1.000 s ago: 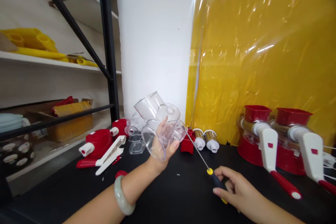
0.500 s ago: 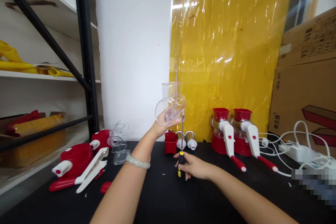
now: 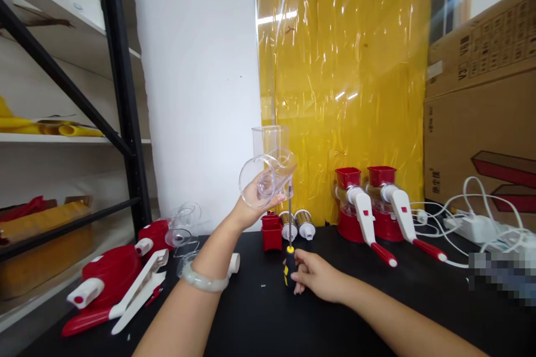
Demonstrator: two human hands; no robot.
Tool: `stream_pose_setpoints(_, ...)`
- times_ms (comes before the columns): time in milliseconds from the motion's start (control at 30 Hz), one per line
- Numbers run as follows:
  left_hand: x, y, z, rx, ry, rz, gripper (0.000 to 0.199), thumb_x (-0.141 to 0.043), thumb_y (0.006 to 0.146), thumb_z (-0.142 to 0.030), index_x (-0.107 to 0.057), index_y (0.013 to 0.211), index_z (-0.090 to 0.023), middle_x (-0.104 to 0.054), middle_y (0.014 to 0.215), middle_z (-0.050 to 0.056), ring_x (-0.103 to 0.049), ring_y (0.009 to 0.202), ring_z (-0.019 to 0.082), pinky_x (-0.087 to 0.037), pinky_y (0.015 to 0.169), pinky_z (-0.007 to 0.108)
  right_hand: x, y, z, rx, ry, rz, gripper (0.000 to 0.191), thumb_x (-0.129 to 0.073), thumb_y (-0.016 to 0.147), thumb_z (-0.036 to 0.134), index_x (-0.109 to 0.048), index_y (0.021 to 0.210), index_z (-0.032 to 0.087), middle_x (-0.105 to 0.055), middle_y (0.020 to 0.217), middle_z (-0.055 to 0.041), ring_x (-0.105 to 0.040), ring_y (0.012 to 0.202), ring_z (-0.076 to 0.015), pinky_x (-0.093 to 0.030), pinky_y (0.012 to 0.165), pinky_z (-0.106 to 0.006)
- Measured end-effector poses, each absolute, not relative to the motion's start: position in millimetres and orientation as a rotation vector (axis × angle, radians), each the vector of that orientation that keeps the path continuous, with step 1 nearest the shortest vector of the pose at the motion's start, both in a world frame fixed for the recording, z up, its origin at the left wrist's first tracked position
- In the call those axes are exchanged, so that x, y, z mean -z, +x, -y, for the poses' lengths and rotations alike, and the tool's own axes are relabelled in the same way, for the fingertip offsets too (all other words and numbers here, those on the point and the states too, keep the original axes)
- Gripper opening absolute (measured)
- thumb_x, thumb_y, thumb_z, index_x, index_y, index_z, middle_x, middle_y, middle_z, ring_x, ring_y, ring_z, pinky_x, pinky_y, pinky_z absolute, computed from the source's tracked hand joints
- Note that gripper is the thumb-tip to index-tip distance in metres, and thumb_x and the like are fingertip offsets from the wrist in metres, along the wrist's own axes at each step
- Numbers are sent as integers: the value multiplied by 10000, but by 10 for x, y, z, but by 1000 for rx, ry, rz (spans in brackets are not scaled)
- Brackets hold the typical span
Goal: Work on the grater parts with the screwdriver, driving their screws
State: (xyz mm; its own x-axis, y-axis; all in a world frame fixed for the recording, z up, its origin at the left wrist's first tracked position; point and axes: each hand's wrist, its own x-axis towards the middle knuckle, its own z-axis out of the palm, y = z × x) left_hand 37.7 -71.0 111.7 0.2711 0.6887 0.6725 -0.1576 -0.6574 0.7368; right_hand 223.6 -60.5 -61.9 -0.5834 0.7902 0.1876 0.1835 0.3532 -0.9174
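Observation:
My left hand (image 3: 256,201) is raised above the table, wrapped round a clear plastic grater housing (image 3: 280,170) with a square chute on top and a round opening towards me. Below it, my right hand (image 3: 307,273) grips the black-and-yellow handle of a screwdriver (image 3: 290,268) between thumb and fingers. Its shaft points straight up, and the tip meets or nearly meets the underside of the housing; exact contact is too small to tell. Behind the screwdriver, two grater drums (image 3: 305,224) with white ends lie beside red square plastic parts (image 3: 272,234).
Two assembled red-and-white rotary graters (image 3: 349,206) stand at the right, near white cables and a power strip (image 3: 473,228). Red bases (image 3: 113,273), white crank handles (image 3: 140,284) and clear parts (image 3: 181,237) lie left. A shelf rack (image 3: 119,67) and cardboard box (image 3: 477,117) flank the table.
The head view has shifted slightly. The screwdriver handle shows a different side, its yellow patch now further left, and my right fingers have shifted round it. My left hand still holds the housing.

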Motion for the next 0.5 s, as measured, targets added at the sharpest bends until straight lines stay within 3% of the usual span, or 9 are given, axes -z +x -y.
stream_pose_setpoints(133, -1146, 367, 755, -1467, 1813, -490, 719, -883, 609, -221, -606, 1272, -177, -706, 1169, 100, -649, 1163, 315, -408, 1104, 506, 631, 2229, 607, -1216, -862, 2000, 283, -660, 822, 416, -478, 901, 215, -550, 599, 66, -652, 604, -156, -511, 633, -299)
stream_pose_setpoints(233, -1175, 339, 779, -1413, 1819, -464, 680, -873, 612, -196, -624, 1244, -188, -693, 1198, 110, -625, 1197, 322, -407, 1102, 500, 669, 2240, 581, -1230, -823, 1988, 282, -660, 821, 412, -492, 913, 206, -591, 671, 39, -643, 607, -145, -510, 632, -298)
stream_pose_setpoints(367, -1150, 304, 732, -1382, 1792, -426, 680, -863, 617, -164, -598, 1242, -208, -692, 1179, 110, -639, 1160, 313, -418, 1078, 526, 703, 2250, 559, -1278, -759, 1964, 362, -687, 797, 479, -524, 954, 197, -639, 826, -11, -633, 615, -135, -510, 633, -307)
stream_pose_setpoints(500, -1057, 303, 640, -1395, 1736, -397, 572, -852, 642, -193, -587, 1149, -199, -675, 1199, 116, -622, 1176, 313, -422, 1061, 569, 690, 2236, 582, -1327, -740, 1925, 468, -715, 744, 581, -502, 928, 207, -607, 830, 2, -625, 604, -130, -506, 632, -312)
